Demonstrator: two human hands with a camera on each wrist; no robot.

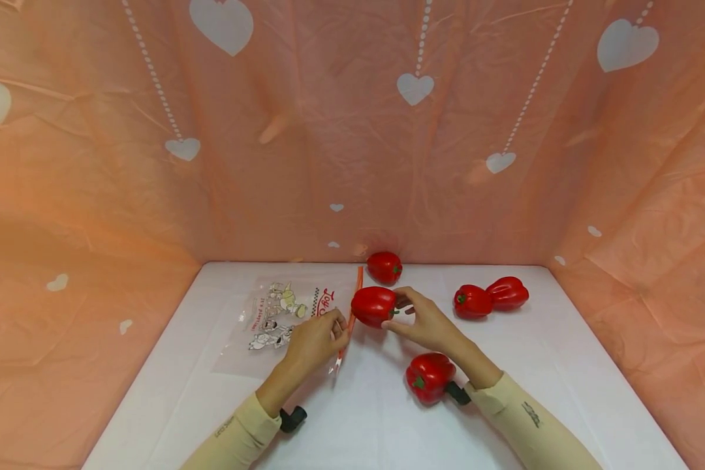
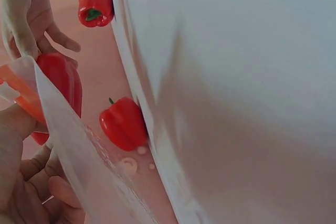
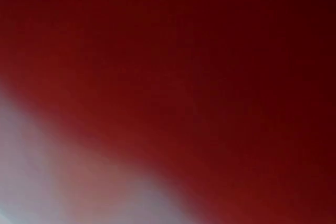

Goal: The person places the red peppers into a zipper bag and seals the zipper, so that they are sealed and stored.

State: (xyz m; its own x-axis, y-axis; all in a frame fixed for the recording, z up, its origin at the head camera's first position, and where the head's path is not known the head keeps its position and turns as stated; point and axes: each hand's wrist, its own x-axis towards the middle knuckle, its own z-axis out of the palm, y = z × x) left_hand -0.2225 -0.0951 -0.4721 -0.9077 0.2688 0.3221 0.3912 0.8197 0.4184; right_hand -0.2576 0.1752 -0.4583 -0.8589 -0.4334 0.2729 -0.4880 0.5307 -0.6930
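My left hand (image 1: 318, 336) pinches the orange-edged opening of a clear plastic bag (image 1: 235, 349) printed with cartoon figures and red lettering. The bag's clear film (image 2: 68, 145) rises past the fingers in the left wrist view. My right hand (image 1: 427, 324) grips a red bell pepper (image 1: 371, 307) near its green stem, fingers above and thumb below. That pepper is at the bag's orange edge (image 1: 360, 281), its rounded end toward the bag. In the right wrist view, a blurred red surface (image 3: 184, 77) covers most of the picture.
One red bell pepper (image 1: 384, 267) lies at the back, another (image 1: 430, 378) by the right wrist's black camera (image 1: 458, 393). Two more, a front one (image 1: 472, 303) and a longer one (image 1: 508, 294), touch at the right. Orange heart-patterned curtain (image 1: 352, 163) encloses the white table (image 1: 364, 418).
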